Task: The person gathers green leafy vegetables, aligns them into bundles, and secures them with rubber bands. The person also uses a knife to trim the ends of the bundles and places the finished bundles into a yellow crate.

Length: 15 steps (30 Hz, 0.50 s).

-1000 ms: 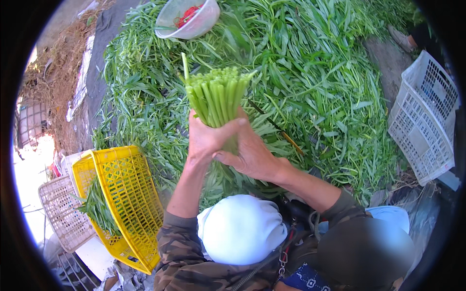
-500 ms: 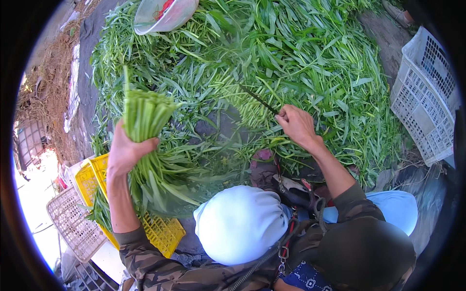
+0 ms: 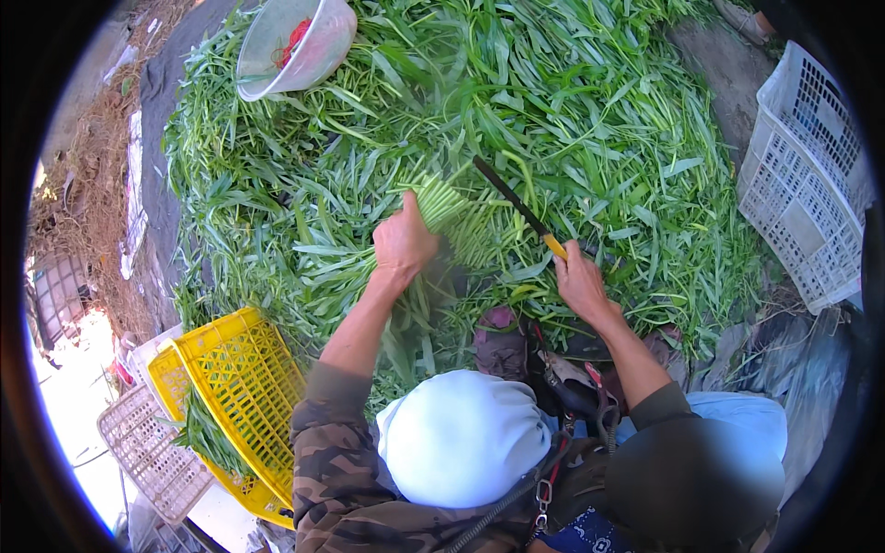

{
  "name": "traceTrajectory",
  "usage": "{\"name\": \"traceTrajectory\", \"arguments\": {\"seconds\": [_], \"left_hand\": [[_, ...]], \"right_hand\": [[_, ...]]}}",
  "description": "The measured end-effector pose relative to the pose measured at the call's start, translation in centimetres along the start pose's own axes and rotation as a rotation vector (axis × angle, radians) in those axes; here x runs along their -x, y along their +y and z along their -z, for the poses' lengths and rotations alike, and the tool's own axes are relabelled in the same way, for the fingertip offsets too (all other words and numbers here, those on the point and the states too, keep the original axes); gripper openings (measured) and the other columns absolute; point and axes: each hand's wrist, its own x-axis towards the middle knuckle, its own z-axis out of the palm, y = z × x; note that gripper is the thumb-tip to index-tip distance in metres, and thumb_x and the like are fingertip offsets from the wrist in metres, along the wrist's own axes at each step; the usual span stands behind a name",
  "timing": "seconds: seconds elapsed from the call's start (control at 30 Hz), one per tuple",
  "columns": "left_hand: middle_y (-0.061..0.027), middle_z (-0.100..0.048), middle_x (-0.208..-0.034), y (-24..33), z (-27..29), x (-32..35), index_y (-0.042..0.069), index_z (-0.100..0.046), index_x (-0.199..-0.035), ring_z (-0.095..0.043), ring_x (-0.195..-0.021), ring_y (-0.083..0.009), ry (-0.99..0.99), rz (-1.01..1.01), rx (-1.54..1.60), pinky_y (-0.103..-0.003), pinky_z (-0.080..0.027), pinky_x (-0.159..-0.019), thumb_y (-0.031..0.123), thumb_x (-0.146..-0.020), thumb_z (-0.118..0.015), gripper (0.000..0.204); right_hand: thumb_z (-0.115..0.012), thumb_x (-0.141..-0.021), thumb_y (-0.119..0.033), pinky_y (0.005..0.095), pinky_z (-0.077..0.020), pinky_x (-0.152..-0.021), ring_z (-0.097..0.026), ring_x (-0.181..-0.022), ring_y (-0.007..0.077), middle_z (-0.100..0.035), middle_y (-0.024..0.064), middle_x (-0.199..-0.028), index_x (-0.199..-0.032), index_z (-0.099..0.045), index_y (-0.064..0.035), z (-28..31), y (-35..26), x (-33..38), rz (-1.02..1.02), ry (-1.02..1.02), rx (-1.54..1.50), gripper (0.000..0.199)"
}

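Wrapped around a bunch of long-stemmed leafy greens (image 3: 442, 205), my left hand (image 3: 406, 238) keeps the cut stem ends toward the right. The bunch lies low over the pile, its leaves trailing left under my wrist. In my right hand (image 3: 583, 284) is a knife (image 3: 513, 201) with a narrow dark blade and a yellow handle, its tip pointing up and left. The blade is just right of the bunch, apart from it. Loose cut stems (image 3: 489, 235) lie between the two. A wide heap of the same greens (image 3: 590, 111) surrounds both hands.
A pale basin (image 3: 313, 60) with something red inside sits on the heap at far left. Yellow crates (image 3: 235, 369) stand near left, greens inside, beside a pale crate (image 3: 152, 456). A white crate (image 3: 797, 175) stands right. A white rounded covering (image 3: 466, 438) is close below my hands.
My left hand has brought the bunch from the left to the middle and lowered it to the pile. My right hand has shifted slightly right and down with the knife.
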Motion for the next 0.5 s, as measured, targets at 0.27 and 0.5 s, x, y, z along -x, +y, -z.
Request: {"name": "traceTrajectory", "arguments": {"seconds": [0.27, 0.5], "left_hand": [[-0.0254, -0.067, -0.081, 0.6, -2.4, -0.5, -0.001, -0.043, -0.115, -0.067, -0.074, -0.0428, -0.072, 0.023, -0.152, -0.050, -0.054, -0.066, 0.019, -0.072, -0.071, 0.055], [-0.0240, -0.065, -0.079, 1.4, -2.8, 0.5, -0.003, -0.041, -0.121, -0.068, -0.069, -0.0392, 0.005, 0.017, -0.188, -0.048, -0.053, -0.061, 0.020, -0.080, -0.066, 0.054]], "right_hand": [[-0.052, -0.096, -0.011, 0.0539, -0.0456, -0.061, -0.060, -0.074, 0.0469, -0.063, 0.0242, -0.085, -0.108, -0.050, -0.0043, 0.2, -2.6, -0.7, 0.183, 0.140, -0.193, 0.015], [-0.049, -0.097, -0.008, 0.0528, -0.0445, -0.060, -0.059, -0.075, 0.0491, -0.061, 0.0262, -0.079, -0.100, -0.045, -0.0015, -1.2, -3.0, -0.8, 0.188, -0.089, -0.182, 0.008]]}}
